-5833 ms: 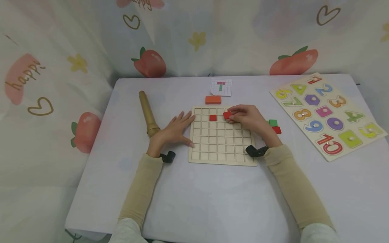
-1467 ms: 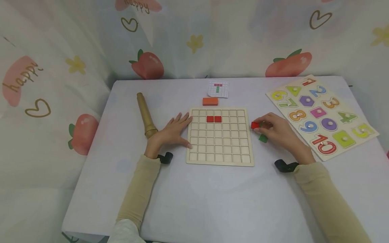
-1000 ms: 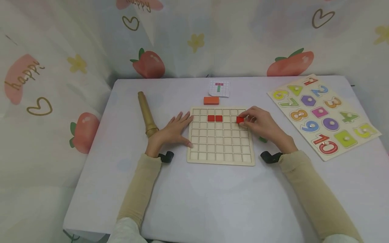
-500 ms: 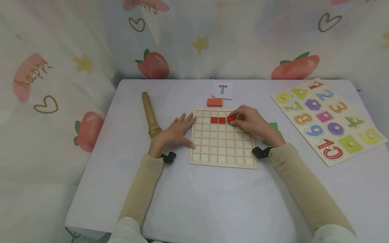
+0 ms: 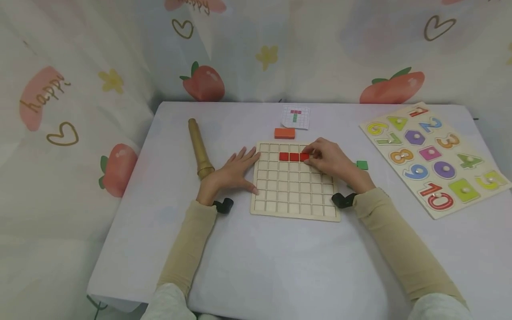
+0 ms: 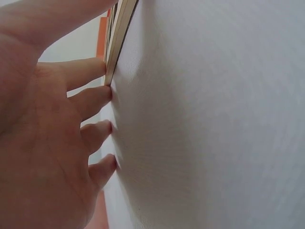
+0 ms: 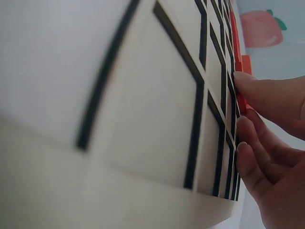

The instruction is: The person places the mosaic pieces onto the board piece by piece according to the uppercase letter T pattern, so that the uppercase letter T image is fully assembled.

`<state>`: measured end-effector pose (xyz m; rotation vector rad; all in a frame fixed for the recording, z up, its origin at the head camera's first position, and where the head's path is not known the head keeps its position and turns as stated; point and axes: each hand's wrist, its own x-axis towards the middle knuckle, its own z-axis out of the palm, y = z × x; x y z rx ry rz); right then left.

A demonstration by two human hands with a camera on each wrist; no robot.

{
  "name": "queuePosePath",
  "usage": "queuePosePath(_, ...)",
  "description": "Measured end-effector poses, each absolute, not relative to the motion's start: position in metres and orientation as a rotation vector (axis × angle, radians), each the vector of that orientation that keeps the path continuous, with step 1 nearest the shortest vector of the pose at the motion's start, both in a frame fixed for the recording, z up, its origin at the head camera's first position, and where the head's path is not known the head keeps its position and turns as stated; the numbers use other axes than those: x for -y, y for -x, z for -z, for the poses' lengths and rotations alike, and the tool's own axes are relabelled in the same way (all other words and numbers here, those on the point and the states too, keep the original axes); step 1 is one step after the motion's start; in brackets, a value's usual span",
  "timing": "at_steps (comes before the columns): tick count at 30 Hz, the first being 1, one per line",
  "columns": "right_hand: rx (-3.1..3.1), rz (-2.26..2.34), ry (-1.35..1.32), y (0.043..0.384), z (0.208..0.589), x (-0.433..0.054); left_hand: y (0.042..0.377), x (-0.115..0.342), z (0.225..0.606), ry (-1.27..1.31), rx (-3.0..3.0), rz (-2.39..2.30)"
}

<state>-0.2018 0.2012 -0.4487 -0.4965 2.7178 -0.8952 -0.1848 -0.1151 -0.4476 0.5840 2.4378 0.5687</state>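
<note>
A wooden grid board [image 5: 294, 198] lies on the table. My left hand [image 5: 232, 171] rests at its left side with fingers spread; in the left wrist view a fingertip [image 6: 98, 67] touches the board's edge. Along the second row from the far side sit two red square tiles [image 5: 289, 157], side by side. Thumb and fingers of my right hand [image 5: 330, 159] pinch a third red tile [image 5: 304, 157] at the right end of that row, partly covered by the fingertips. In the right wrist view the thumb is on this red tile [image 7: 241, 99], down at the grid.
Beyond the board are an orange block [image 5: 284, 133] and a card [image 5: 296, 117] printed with a red and green T. A green tile [image 5: 362, 165] lies right of my right wrist. A bamboo-like stick [image 5: 198, 149] lies left, a number-and-shape puzzle board [image 5: 430, 153] right.
My right hand placed a second red tile, picked another up from right of the board, and brought it left to the row's end, now lower against the grid. The left hand stays put.
</note>
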Motion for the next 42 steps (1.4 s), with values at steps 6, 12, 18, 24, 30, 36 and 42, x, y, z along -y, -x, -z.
queuePosePath(6, -2.718, 0.897, 0.489, 0.202, 0.450, -0.203, 0.186, 0.114, 0.447, -0.583, -2.437, -0.557)
queuePosePath(12, -2.731, 0.922, 0.486, 0.199, 0.448, -0.207, 0.188, 0.116, 0.448, -0.599, -2.433, -0.555)
queuePosePath(18, -2.756, 0.972, 0.485, 0.190, 0.447, -0.220, 0.186, 0.115, 0.447, -0.593, -2.433, -0.559)
queuePosePath(24, -2.821, 0.939, 0.465, 0.181, 0.445, -0.234, 0.184, 0.114, 0.446, -0.591, -2.444, -0.545)
queuePosePath(30, -2.849, 0.930, 0.405, 0.174, 0.446, -0.248, 0.185, 0.114, 0.445, -0.586, -2.444, -0.554)
queuePosePath(36, -2.842, 0.928, 0.319, 0.168, 0.448, -0.265, 0.186, 0.114, 0.445, -0.588, -2.441, -0.563)
queuePosePath(42, -2.848, 0.895, 0.204, 0.163, 0.448, -0.281, 0.185, 0.114, 0.445, -0.592, -2.439, -0.566)
